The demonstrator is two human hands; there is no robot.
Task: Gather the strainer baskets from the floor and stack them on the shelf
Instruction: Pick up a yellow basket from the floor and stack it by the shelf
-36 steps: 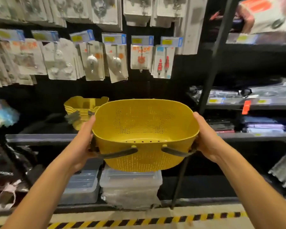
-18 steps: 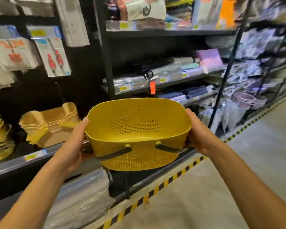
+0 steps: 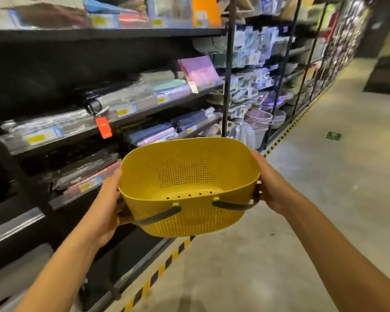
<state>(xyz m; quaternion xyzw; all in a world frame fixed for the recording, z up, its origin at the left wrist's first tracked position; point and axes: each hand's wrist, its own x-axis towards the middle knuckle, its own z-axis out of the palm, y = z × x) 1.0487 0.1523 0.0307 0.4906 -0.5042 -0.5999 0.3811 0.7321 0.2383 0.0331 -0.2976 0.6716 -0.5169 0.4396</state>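
Yellow strainer basket point(image 3: 189, 176) hangs in mid-air between the two hands, mouth up and tipped slightly toward the camera. Its perforated walls and two dark handles point(image 3: 160, 216) on the near side are in plain view. It is well above the grey concrete floor point(image 3: 302, 221) and touches no shelf.

Beyond the left fingers runs black store shelving point(image 3: 122, 32) packed with wrapped, folded goods, and an orange tag point(image 3: 103, 127) hangs from one shelf edge. A yellow-and-black hazard stripe point(image 3: 167, 260) marks the foot of the shelving below the basket. Lilac baskets point(image 3: 258, 117) are stacked farther along the aisle, beyond the right fingers.

Both forearms reach forward. The left hand point(image 3: 106, 206) clasps the basket's left end with its thumb near the rim. The right hand point(image 3: 273, 185) clasps the right end the same way. The fingers of both hands curl behind the basket, mostly hidden.
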